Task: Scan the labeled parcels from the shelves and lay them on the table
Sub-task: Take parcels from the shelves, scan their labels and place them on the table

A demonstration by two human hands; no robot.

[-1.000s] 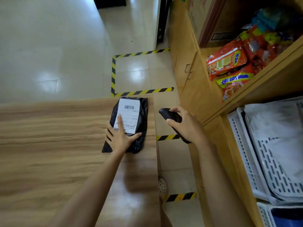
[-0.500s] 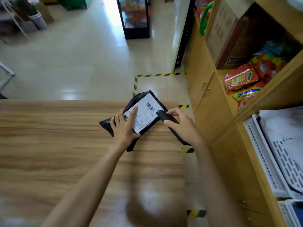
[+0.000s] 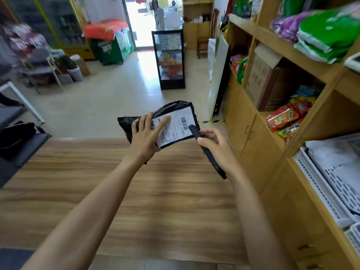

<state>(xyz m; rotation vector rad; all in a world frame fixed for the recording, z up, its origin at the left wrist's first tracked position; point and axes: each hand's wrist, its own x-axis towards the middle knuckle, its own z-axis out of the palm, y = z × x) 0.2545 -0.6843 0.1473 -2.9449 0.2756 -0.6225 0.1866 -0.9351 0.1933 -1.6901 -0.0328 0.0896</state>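
Observation:
A black plastic parcel [image 3: 175,109] with a white barcode label [image 3: 177,125] is lifted and tilted above the far edge of the wooden table [image 3: 136,191]. My left hand [image 3: 145,136] grips its left side, thumb lying across the label. My right hand [image 3: 216,147] holds a slim black scanner [image 3: 208,154], its tip touching or nearly touching the label's right edge beside the barcode. Part of the parcel is hidden behind my left hand.
Wooden shelves [image 3: 292,61] on the right hold snack packets [image 3: 284,117], a cardboard box [image 3: 263,82] and white baskets [image 3: 331,178]. A black display case [image 3: 169,59] stands on the floor beyond the table. A dark chair with a bag [image 3: 17,141] is at the left.
The parcel went from lying flat on the table to being raised and tilted in my left hand. My right hand brought the scanner leftward to the label. The camera tipped upward.

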